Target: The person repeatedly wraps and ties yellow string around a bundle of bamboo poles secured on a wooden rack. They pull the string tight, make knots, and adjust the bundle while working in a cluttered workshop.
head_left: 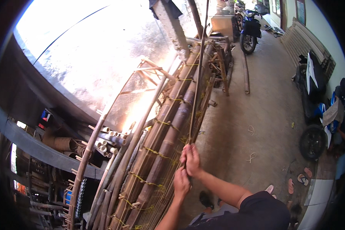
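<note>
A long, thin bamboo strip (197,84) runs from my hands up toward the top of the view. My right hand (192,158) is closed around its near end. Just below and to the left, my left hand (181,182) is also closed on the strip, close against the right. Both hands are over the right edge of a long bamboo rack (168,147), made of thick brown poles with yellow cord (156,153) tied across at intervals. Thin slats (165,205) lie along the rack under my left forearm.
Cut bamboo poles (110,140) are stacked left, beside a pegged bamboo pole (89,151). A single pole (246,74) lies on the concrete floor (228,126). A motorcycle (250,32) stands far off, another (314,115) at right. Sandals (303,179) lie lower right.
</note>
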Available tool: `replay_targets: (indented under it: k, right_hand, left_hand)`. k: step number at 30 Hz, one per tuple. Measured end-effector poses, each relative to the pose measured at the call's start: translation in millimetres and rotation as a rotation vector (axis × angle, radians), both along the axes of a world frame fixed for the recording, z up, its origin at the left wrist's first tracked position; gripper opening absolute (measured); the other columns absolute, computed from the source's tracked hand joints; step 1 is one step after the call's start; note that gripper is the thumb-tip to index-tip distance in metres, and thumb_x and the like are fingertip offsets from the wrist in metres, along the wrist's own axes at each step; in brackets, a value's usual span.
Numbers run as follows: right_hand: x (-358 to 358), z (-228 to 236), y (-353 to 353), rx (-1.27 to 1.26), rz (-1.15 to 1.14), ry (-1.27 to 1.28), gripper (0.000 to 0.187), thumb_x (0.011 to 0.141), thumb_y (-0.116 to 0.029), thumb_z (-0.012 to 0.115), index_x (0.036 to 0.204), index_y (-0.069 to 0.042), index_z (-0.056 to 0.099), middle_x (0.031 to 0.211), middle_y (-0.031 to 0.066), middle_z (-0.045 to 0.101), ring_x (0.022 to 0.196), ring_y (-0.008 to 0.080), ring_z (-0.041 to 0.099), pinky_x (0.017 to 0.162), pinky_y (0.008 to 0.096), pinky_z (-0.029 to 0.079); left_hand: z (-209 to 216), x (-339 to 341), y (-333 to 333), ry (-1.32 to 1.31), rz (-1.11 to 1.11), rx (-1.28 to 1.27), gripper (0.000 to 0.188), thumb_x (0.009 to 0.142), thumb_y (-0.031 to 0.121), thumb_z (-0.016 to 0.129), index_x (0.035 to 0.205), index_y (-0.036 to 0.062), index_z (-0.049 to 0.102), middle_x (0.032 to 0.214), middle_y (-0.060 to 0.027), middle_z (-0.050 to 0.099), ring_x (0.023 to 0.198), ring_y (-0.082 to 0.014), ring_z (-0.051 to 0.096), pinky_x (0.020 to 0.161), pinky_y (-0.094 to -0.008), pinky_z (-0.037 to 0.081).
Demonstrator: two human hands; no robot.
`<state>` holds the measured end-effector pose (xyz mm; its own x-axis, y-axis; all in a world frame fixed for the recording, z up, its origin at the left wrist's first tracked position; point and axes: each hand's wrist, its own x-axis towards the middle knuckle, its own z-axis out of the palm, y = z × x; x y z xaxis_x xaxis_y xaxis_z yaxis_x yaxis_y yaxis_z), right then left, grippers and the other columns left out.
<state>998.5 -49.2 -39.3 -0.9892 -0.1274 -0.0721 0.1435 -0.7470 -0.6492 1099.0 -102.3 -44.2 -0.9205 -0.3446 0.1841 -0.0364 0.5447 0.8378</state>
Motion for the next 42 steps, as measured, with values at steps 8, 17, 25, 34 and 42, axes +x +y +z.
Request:
replay_targets:
  k: [8, 17, 25, 34, 42]
  right_hand:
    - [80.6, 34.8, -103.2, 0.133, 0.339, 0.123, 0.026, 0.106, -0.03, 0.045, 0.101, -0.007, 0.054, 0.083, 0.002, 0.057, 0.075, 0.0114, 0.057, 0.07, 0.0282, 0.05]
    - [148.3, -15.2, -169.3, 0.431, 1.042, 0.061, 0.031, 0.104, -0.033, 0.05, 0.099, -0.005, 0.06, 0.084, 0.0011, 0.06, 0.075, 0.0096, 0.061, 0.068, 0.0271, 0.051]
    - [54.7, -68.5, -95.4, 0.82, 1.047, 0.587, 0.025, 0.093, -0.024, 0.059, 0.105, -0.004, 0.071, 0.094, 0.0077, 0.071, 0.083, 0.0153, 0.063, 0.073, 0.0333, 0.051]
    - [-85.9, -119.5, 137.5, 1.002, 0.767, -0.109, 0.026, 0.096, -0.019, 0.057, 0.113, -0.003, 0.068, 0.094, 0.0082, 0.073, 0.075, 0.0157, 0.073, 0.062, 0.028, 0.056]
    - [-219.1, -145.7, 318.0, 1.088, 0.475, -0.267, 0.02, 0.096, -0.014, 0.056, 0.108, -0.002, 0.066, 0.089, 0.0063, 0.071, 0.071, 0.0162, 0.072, 0.059, 0.0267, 0.055]
  left_hand:
    - [78.9, 233.1, -125.7, -0.342, 0.666, -0.539, 0.034, 0.098, 0.026, 0.051, 0.078, 0.0005, 0.062, 0.07, -0.0196, 0.058, 0.066, -0.0404, 0.054, 0.063, -0.0485, 0.042]
    - [63.0, 337.1, -240.3, -0.394, 0.9, -0.792, 0.046, 0.098, 0.032, 0.052, 0.064, 0.0009, 0.056, 0.059, -0.0169, 0.052, 0.057, -0.0365, 0.049, 0.062, -0.0494, 0.038]
    - [11.4, 371.3, -318.7, -0.744, 0.992, -0.733, 0.044, 0.095, 0.046, 0.055, 0.098, 0.0069, 0.076, 0.095, -0.018, 0.073, 0.087, -0.0324, 0.069, 0.077, -0.0471, 0.052]
    - [-57.9, 151.3, -338.2, 0.02, 1.119, -0.731, 0.038, 0.099, 0.028, 0.052, 0.078, -0.0007, 0.065, 0.072, -0.022, 0.061, 0.069, -0.0399, 0.057, 0.07, -0.05, 0.043]
    - [33.2, -291.9, -142.8, 0.161, 0.492, -0.445, 0.03, 0.097, 0.018, 0.055, 0.114, -0.0039, 0.065, 0.108, -0.0237, 0.067, 0.101, -0.0366, 0.064, 0.09, -0.0417, 0.049]
